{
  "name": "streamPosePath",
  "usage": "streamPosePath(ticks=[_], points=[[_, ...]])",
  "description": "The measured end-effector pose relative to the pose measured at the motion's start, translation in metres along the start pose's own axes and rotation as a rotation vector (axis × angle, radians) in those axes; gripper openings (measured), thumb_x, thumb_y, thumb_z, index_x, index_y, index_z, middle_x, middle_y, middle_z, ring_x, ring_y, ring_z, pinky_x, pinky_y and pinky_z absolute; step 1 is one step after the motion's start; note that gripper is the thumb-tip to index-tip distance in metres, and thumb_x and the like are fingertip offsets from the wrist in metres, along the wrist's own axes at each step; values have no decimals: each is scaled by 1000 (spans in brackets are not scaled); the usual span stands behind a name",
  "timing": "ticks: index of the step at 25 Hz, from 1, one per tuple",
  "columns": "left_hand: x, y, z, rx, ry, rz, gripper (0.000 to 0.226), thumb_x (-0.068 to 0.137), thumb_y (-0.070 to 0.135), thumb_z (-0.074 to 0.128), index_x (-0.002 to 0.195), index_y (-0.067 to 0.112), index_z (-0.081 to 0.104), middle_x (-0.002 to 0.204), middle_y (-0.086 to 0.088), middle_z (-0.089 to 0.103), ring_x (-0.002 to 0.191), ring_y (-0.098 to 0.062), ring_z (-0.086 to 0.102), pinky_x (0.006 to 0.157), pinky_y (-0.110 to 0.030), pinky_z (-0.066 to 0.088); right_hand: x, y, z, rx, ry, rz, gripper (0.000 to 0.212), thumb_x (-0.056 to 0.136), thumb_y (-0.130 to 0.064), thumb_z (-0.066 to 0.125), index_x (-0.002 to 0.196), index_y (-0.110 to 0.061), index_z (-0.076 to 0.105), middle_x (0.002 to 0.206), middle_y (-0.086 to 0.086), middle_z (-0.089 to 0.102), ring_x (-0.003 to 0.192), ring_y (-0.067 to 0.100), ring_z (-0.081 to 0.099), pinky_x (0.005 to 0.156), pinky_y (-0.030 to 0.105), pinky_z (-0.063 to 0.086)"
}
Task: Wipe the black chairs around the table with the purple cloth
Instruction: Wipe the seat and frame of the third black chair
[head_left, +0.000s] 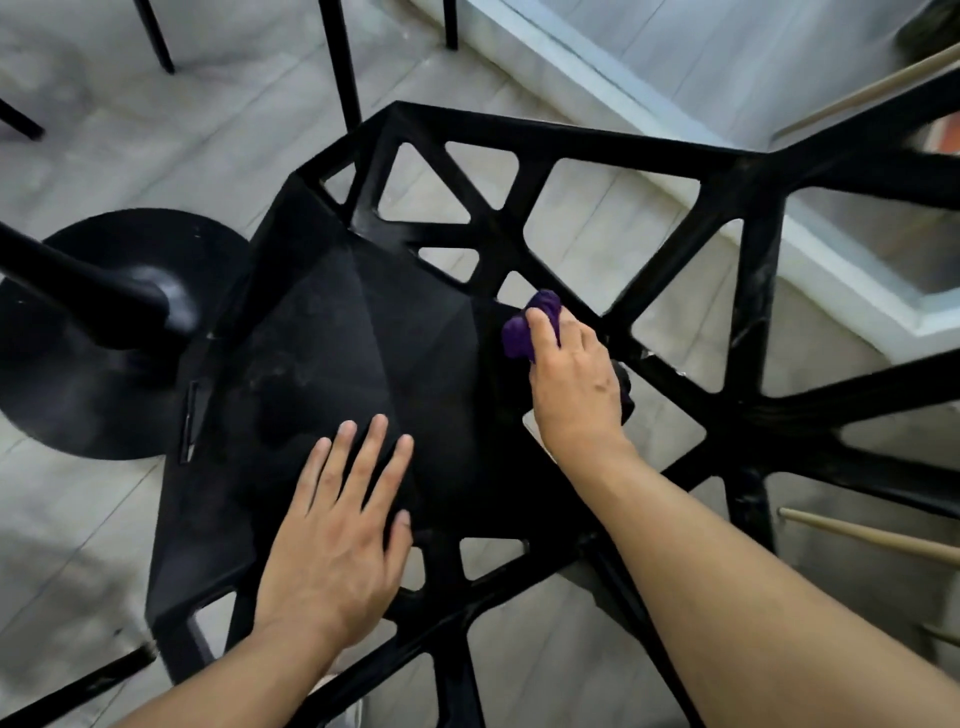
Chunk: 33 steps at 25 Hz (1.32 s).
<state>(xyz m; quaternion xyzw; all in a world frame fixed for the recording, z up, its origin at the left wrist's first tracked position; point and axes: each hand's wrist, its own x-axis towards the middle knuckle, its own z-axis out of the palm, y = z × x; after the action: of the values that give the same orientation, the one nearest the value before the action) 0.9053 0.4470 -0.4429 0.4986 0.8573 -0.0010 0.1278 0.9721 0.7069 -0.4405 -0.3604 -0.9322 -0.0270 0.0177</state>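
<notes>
A black chair (332, 332) with a faceted seat and an open lattice back and sides fills the middle of the head view, seen from above. My left hand (337, 530) lies flat on the near part of the seat, fingers spread, holding nothing. My right hand (571, 384) is closed on a bunched purple cloth (530, 325) and presses it against the right rear of the seat where it meets the lattice back. Most of the cloth is hidden under the hand.
The round black table base (104, 332) and its column stand on the floor to the left of the chair. Black legs of other chairs (340, 57) show at the top. A white ledge (623, 88) runs along the right. Wooden rods (872, 540) cross at the right edge.
</notes>
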Motion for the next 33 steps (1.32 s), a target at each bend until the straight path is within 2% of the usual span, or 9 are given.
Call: streamPosePath(ticks=[3,5,9,19,23,26,28,31,33], points=[[1,1,-1,5,10,1,66,100,43,29,160,15,26,169,-12,15,157,-31,9,124,-54,20,-8,3,-15,-159,-87,149,51,85,3,49,135,-6,53,111,21,62,95,36,59,83,44,49],[1,0,0,16,13,-2,67,100,44,29,160,16,26,169,-12,15,157,-31,9,124,-54,20,-7,6,-24,-187,-188,223,48,90,2,43,137,-5,47,116,21,59,102,37,56,86,43,45],[1,2,2,15,26,-9,67,99,44,29,160,16,26,169,-12,14,157,-31,9,124,-53,19,5,7,-35,-223,-290,231,41,96,-3,45,137,-2,42,135,21,44,117,40,49,93,42,42],[2,3,-3,-10,-42,-28,66,102,47,20,163,23,11,171,-7,1,158,-29,-3,128,-47,5,-47,1,-34,-71,-391,311,38,96,-17,61,129,-5,45,127,21,48,114,40,52,91,46,47],[3,2,-8,-39,-53,-22,69,100,52,15,163,24,8,171,-5,-3,157,-26,-9,128,-45,-2,-51,2,-48,104,-367,330,40,96,-23,58,130,-7,44,124,24,48,112,44,50,90,49,45],[-7,-14,-15,-119,-14,-33,71,99,53,21,162,22,18,171,-7,5,158,-26,-2,128,-43,2,-49,-12,-56,308,-164,88,52,96,-26,61,144,-20,41,126,18,51,110,40,51,91,48,46],[-30,-34,-19,-111,65,-178,69,100,47,28,162,18,22,170,-9,11,157,-28,6,128,-45,9,-37,-35,-53,467,-59,0,55,96,-31,63,147,-25,42,133,13,51,118,33,49,97,40,42],[-64,-56,-16,-202,91,-337,74,100,48,27,163,14,8,171,-5,-1,158,-20,-6,129,-41,8,-15,-81,-29,697,-148,111,62,97,-37,61,153,-31,34,149,7,39,136,25,39,112,34,32],[-71,-54,-12,-259,92,-354,75,101,51,19,163,14,-3,170,-1,-13,155,-14,-19,129,-37,4,-15,-102,-10,712,-170,132,66,98,-34,59,156,-30,28,156,8,32,144,28,33,120,44,28]])
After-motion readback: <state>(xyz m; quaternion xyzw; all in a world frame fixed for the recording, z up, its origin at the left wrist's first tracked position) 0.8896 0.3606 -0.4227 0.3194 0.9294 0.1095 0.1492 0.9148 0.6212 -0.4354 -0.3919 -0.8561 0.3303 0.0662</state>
